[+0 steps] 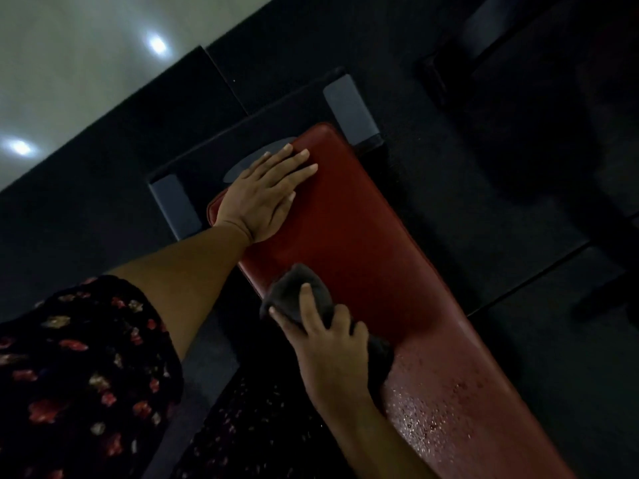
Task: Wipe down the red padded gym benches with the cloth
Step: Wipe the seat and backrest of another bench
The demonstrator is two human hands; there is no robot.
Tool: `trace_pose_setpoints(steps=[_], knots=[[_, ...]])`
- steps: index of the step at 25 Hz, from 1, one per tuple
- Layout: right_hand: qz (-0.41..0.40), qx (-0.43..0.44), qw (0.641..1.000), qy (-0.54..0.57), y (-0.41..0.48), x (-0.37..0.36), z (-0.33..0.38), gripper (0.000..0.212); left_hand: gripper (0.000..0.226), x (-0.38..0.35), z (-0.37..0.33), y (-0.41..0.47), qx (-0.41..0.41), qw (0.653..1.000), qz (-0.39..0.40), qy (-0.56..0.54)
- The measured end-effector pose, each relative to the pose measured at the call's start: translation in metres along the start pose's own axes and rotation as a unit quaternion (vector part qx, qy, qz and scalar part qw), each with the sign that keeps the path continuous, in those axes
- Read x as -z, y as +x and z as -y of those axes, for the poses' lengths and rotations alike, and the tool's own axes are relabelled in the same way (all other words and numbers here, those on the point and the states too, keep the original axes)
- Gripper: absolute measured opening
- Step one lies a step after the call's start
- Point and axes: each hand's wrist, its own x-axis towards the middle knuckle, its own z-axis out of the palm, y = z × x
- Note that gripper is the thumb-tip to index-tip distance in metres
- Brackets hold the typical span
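Observed from the head view, in dim light. At far left, a dark sleeve with a red floral print point(83, 368) covers the upper arm. The left hand point(262, 195) lies flat on the far end of the red padded bench point(363, 236), fingers straight and spread, palm down on the pad, grasping nothing. Behind that hand, a black base frame with grey end caps point(349, 108) sits on the dark floor mat point(103, 209); pale tiled floor point(69, 63) shows at upper left, with two light reflections.

Toward centre, the right hand point(332, 344) presses a dark cloth point(294, 295) onto the near edge of the bench, fingers curled over the bunched fabric and gripping it. The cloth lies on the pad's left edge, well apart from the left hand.

To the right, the bench runs toward the lower right corner. Its nearer section point(449, 402) carries what appear to be scattered wet droplets, though the lighting is poor.
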Motion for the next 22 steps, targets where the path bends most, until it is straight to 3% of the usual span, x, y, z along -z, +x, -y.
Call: trace_pose_setpoints(steps=[5, 10, 15, 18, 22], knots=[[-0.069, -0.143, 0.987, -0.002, 0.045, 0.023, -0.035, 0.056, 0.049, -0.001, 0.001, -0.001, 0.003, 1.000, -0.001, -0.004], [-0.024, -0.256, 0.966, -0.001, 0.097, 0.048, -0.058, 0.067, 0.050, -0.004, -0.001, 0.000, -0.004, 1.000, -0.011, -0.002], [0.016, -0.447, 0.884, 0.132, 0.097, 0.046, -0.046, 0.078, 0.061, -0.001, 0.000, 0.001, -0.016, 1.000, 0.019, 0.012], [-0.005, -0.458, 0.881, 0.119, 0.071, 0.024, -0.006, 0.080, 0.063, -0.002, 0.001, 0.002, -0.030, 0.999, 0.030, 0.024], [-0.027, -0.393, 0.915, 0.084, 0.027, -0.007, 0.065, 0.061, 0.062, -0.002, 0.005, 0.003, -0.034, 0.999, 0.030, 0.005]])
